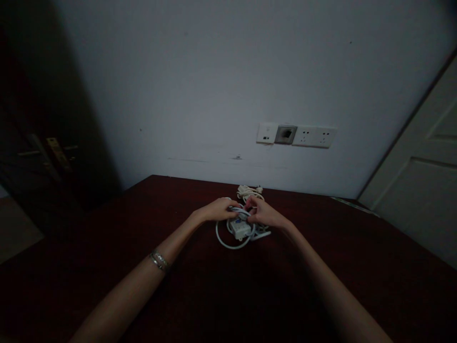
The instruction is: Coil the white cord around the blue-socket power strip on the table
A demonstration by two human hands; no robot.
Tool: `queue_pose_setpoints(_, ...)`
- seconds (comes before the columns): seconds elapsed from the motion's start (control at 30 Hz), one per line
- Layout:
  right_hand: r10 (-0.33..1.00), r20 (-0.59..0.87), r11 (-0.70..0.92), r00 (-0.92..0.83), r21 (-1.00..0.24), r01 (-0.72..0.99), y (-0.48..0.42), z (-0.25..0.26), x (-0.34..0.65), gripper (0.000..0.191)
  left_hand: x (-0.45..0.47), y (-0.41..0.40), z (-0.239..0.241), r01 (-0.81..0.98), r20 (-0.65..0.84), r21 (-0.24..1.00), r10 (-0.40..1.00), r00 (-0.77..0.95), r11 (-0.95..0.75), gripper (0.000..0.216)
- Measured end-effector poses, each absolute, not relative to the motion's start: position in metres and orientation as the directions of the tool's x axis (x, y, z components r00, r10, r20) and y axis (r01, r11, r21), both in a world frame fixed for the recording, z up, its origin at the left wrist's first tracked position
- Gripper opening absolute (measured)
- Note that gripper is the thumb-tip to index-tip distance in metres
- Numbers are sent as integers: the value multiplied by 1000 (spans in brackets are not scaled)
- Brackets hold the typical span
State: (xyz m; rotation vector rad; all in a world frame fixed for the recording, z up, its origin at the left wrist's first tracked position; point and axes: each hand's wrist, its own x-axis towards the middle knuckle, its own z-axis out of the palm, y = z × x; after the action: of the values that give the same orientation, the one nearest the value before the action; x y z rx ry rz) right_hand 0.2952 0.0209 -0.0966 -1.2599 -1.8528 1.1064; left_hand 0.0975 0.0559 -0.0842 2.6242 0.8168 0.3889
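Observation:
A white power strip [240,228] with a looped white cable [224,240] lies on the dark red table [107,247], towards its far side. My left hand [217,209] and my right hand [263,213] both grip the cable just above the strip, fingers closed around it. A second bundle of pale coiled cord [249,192] lies just behind my hands. A metal bracelet [159,260] is on my left wrist.
A white wall with a row of sockets [296,135] stands behind the table. A dark door with a metal handle [53,150] is at the left, a white door [424,190] at the right. The room is dim.

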Motion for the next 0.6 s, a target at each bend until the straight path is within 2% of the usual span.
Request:
queue_pose_setpoints(0.13, 935, 55, 183, -350, -921, 345, 25, -100, 296, 37, 96, 59, -86, 454, 166, 463, 578, 799, -761, 28)
queue_pose_setpoints(0.43, 919, 80, 175, -387, -960, 218, 35, -112, 303, 39, 101, 58, -90, 491, 199, 459, 624, 755, -740, 25)
queue_pose_setpoints(0.6, 907, 64, 160, -416, -967, 200, 33, -111, 305, 41, 103, 61, -95, 445, 177, 615, 664, 727, -651, 22)
